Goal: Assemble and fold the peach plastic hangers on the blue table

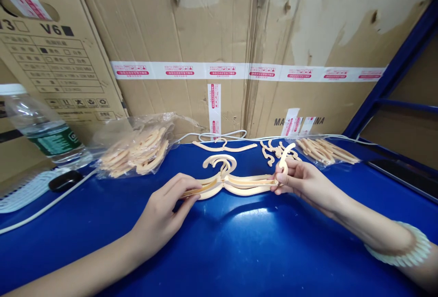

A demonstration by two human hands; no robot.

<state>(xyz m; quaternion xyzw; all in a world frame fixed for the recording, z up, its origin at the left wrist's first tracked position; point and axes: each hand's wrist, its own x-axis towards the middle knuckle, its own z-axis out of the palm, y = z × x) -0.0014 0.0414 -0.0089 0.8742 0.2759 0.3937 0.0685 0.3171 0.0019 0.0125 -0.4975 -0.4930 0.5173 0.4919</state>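
Several beige plastic clothes hangers [249, 191] lie together over the blue table, their hooks pointing away from me. My left hand [176, 201] is closed on the left end of the hangers, thumb in front and fingers behind. At the other end, my right hand [297, 178] pinches a loose curved hanger hook [285, 155], which stands up above the fingers. That hand also touches the right tip of the hangers; its lower fingers are partly hidden. Behind the bundle lies a single hanger [225, 148], flat on the table. Loose hooks [270, 153] are heaped just behind my right hand.
Plastic bags of hanger parts [137, 148] and more pieces [328, 150] sit at back left and right. A water bottle [44, 128], a black oval object [65, 181] and a phone-like dark slab [404, 178] flank them. Cardboard [185, 23] walls the back; a white cable [51, 206] crosses left.
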